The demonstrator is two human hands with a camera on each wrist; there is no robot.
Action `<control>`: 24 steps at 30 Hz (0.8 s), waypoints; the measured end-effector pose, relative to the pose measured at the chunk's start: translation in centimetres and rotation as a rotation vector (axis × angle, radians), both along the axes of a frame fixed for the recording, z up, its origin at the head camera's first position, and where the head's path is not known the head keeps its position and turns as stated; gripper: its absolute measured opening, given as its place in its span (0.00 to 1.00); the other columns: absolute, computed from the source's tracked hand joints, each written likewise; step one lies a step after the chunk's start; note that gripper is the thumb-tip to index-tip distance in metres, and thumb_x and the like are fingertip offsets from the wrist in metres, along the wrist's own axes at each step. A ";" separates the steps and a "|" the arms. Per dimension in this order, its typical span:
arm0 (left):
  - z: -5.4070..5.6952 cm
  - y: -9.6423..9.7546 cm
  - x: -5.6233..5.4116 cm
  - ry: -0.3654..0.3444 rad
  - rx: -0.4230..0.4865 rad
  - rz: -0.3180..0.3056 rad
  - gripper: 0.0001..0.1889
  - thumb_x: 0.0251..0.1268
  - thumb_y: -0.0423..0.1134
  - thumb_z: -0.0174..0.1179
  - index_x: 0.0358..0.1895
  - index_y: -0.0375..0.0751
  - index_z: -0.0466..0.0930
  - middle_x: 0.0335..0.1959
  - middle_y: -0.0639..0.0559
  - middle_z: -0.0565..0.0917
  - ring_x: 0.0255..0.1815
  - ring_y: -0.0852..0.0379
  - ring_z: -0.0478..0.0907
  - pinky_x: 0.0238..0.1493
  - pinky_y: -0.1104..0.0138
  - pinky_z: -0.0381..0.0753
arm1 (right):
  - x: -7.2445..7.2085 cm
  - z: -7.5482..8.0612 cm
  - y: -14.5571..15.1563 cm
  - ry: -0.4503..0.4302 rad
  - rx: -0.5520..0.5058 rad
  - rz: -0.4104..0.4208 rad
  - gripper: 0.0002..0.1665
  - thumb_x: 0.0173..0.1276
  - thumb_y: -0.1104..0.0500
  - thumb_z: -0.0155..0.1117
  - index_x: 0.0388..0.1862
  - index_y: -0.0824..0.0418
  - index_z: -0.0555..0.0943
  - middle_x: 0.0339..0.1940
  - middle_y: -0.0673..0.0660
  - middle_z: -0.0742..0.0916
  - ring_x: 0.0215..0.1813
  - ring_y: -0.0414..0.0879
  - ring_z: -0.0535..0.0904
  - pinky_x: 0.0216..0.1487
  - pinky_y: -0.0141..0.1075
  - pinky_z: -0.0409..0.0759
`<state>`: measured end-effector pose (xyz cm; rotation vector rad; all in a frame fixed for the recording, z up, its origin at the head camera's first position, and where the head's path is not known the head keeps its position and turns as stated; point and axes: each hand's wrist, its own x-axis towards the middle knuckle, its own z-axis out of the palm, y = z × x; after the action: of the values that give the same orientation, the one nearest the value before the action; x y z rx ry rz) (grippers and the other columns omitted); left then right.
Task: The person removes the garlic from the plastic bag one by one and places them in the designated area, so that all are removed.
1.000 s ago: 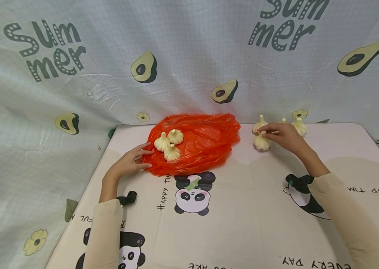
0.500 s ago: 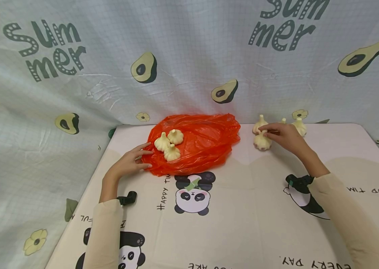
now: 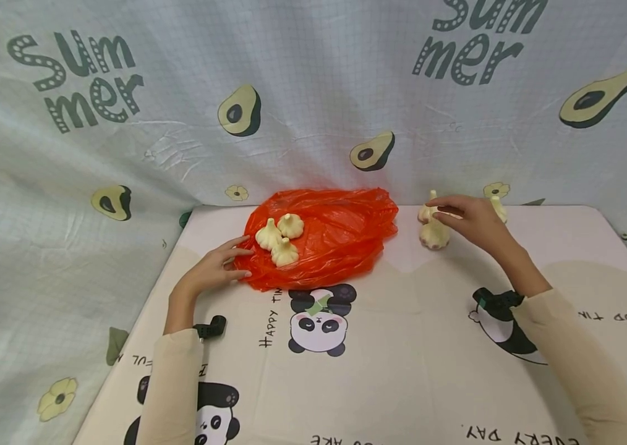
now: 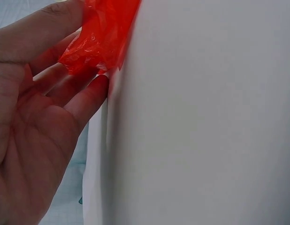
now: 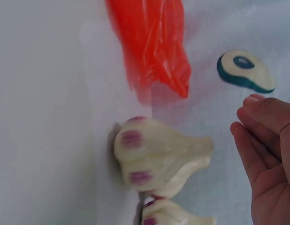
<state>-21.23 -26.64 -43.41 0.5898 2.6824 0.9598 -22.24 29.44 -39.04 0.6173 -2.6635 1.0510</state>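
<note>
A red plastic bag (image 3: pixel 341 232) lies spread at the table's back, with three garlic bulbs (image 3: pixel 284 252) grouped on its left part. My left hand (image 3: pixel 210 271) rests at the bag's left edge, fingers spread; the left wrist view shows the thumb and fingertips around the crumpled red plastic (image 4: pixel 105 35). On the right, my right hand (image 3: pixel 472 225) hovers just above a front garlic bulb (image 3: pixel 434 235), which appears with purple patches (image 5: pixel 156 152) in the right wrist view. There, a gap separates the fingers from the bulb. Another bulb (image 3: pixel 425 214) stands behind it, and one more (image 3: pixel 499 210) is partly hidden by the hand.
The tablecloth (image 3: pixel 380 371) is printed with pandas and lettering. A hanging cloth (image 3: pixel 302 74) with avocados closes off the back and left side. Both wrists carry black cameras; the right one (image 3: pixel 496 299) sits low over the table.
My right hand has come up off the front garlic bulb, fingertips now parted and slightly higher. That bulb shifted very slightly right earlier. The left hand and bag stay put.
</note>
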 end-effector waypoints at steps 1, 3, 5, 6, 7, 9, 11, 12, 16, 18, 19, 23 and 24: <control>0.0 0.0 0.0 0.000 0.002 -0.001 0.29 0.64 0.42 0.71 0.65 0.33 0.78 0.80 0.44 0.60 0.80 0.38 0.54 0.76 0.43 0.60 | 0.1 0.2 -0.3 0.004 -0.006 -0.001 0.17 0.69 0.67 0.69 0.56 0.62 0.86 0.53 0.61 0.88 0.56 0.58 0.84 0.50 0.11 0.70; 0.1 0.0 0.0 -0.001 0.000 -0.001 0.29 0.64 0.42 0.71 0.65 0.33 0.78 0.80 0.44 0.60 0.80 0.38 0.54 0.76 0.43 0.60 | 0.2 0.7 -0.8 0.015 -0.010 0.009 0.17 0.69 0.66 0.69 0.56 0.59 0.86 0.52 0.60 0.89 0.55 0.56 0.85 0.51 0.12 0.72; 0.2 0.0 0.1 -0.002 -0.003 0.000 0.29 0.63 0.41 0.71 0.65 0.32 0.78 0.80 0.43 0.60 0.80 0.38 0.54 0.76 0.43 0.59 | 0.4 1.0 -1.4 0.020 -0.012 0.029 0.17 0.69 0.65 0.69 0.56 0.58 0.87 0.50 0.58 0.89 0.53 0.54 0.85 0.51 0.13 0.73; 0.2 0.1 0.1 -0.002 -0.006 0.000 0.29 0.64 0.42 0.71 0.65 0.33 0.78 0.80 0.43 0.60 0.80 0.38 0.54 0.76 0.43 0.59 | 0.5 1.2 -1.8 0.025 -0.012 0.043 0.17 0.69 0.65 0.69 0.55 0.57 0.87 0.50 0.57 0.89 0.52 0.53 0.86 0.51 0.14 0.73; 0.3 0.1 0.0 -0.003 -0.007 0.001 0.29 0.64 0.42 0.71 0.65 0.32 0.78 0.80 0.43 0.60 0.80 0.38 0.54 0.76 0.43 0.59 | 0.5 1.3 -2.0 0.031 -0.013 0.058 0.17 0.68 0.66 0.70 0.55 0.58 0.87 0.49 0.57 0.90 0.51 0.52 0.86 0.51 0.14 0.74; 0.3 0.1 0.0 -0.005 -0.010 0.000 0.29 0.64 0.43 0.71 0.65 0.33 0.78 0.80 0.43 0.60 0.79 0.38 0.54 0.75 0.42 0.60 | 0.6 1.4 -2.6 0.034 -0.011 0.085 0.17 0.68 0.67 0.70 0.55 0.59 0.87 0.48 0.56 0.90 0.50 0.50 0.86 0.51 0.14 0.74; 0.3 0.2 -0.1 -0.008 -0.012 0.000 0.29 0.64 0.43 0.71 0.65 0.33 0.78 0.80 0.43 0.60 0.79 0.38 0.54 0.75 0.42 0.61 | 0.8 1.6 -3.2 0.037 -0.007 0.106 0.17 0.67 0.68 0.70 0.55 0.60 0.87 0.48 0.55 0.90 0.50 0.50 0.86 0.51 0.14 0.74; 0.3 0.2 -0.1 -0.010 -0.012 0.000 0.29 0.64 0.43 0.71 0.65 0.33 0.78 0.80 0.43 0.60 0.79 0.38 0.54 0.75 0.42 0.61 | 0.9 1.7 -3.5 0.033 -0.008 0.118 0.17 0.68 0.68 0.70 0.55 0.60 0.87 0.48 0.55 0.90 0.51 0.50 0.86 0.51 0.15 0.74; 0.4 0.2 0.0 -0.016 -0.004 0.000 0.29 0.64 0.42 0.71 0.65 0.32 0.78 0.80 0.43 0.60 0.80 0.38 0.54 0.75 0.42 0.60 | 1.2 2.0 -4.4 0.025 -0.004 0.137 0.17 0.68 0.67 0.70 0.55 0.60 0.87 0.49 0.54 0.90 0.50 0.48 0.86 0.50 0.15 0.75; 0.4 0.2 0.0 -0.019 0.001 0.000 0.29 0.64 0.42 0.71 0.65 0.32 0.78 0.80 0.43 0.60 0.80 0.38 0.54 0.75 0.43 0.61 | 1.2 2.0 -4.9 0.023 -0.002 0.141 0.17 0.69 0.66 0.70 0.56 0.60 0.86 0.49 0.54 0.90 0.50 0.48 0.86 0.50 0.17 0.77; 0.5 0.2 -0.1 -0.019 0.003 -0.001 0.29 0.64 0.41 0.71 0.65 0.32 0.78 0.80 0.43 0.60 0.80 0.38 0.54 0.75 0.43 0.61 | 1.2 1.9 -5.1 0.022 -0.007 0.144 0.17 0.68 0.66 0.70 0.56 0.61 0.86 0.50 0.55 0.90 0.50 0.48 0.86 0.51 0.20 0.79; 0.5 0.4 -0.1 -0.024 0.001 -0.002 0.29 0.64 0.41 0.71 0.65 0.32 0.78 0.80 0.43 0.60 0.79 0.38 0.54 0.74 0.43 0.62 | 1.1 1.5 -5.9 -0.008 -0.051 0.187 0.17 0.70 0.67 0.68 0.57 0.63 0.85 0.54 0.58 0.89 0.55 0.54 0.86 0.55 0.37 0.84; 0.6 0.4 -0.1 -0.026 -0.002 -0.002 0.29 0.64 0.41 0.71 0.65 0.32 0.78 0.80 0.43 0.60 0.79 0.38 0.54 0.74 0.43 0.63 | 1.2 1.5 -6.1 -0.018 -0.067 0.202 0.18 0.70 0.67 0.67 0.58 0.63 0.85 0.55 0.59 0.88 0.56 0.55 0.85 0.55 0.42 0.84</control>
<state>-21.30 -26.25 -42.84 0.5756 2.6588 0.9578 -21.09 23.36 -37.58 0.8817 -2.6109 1.1973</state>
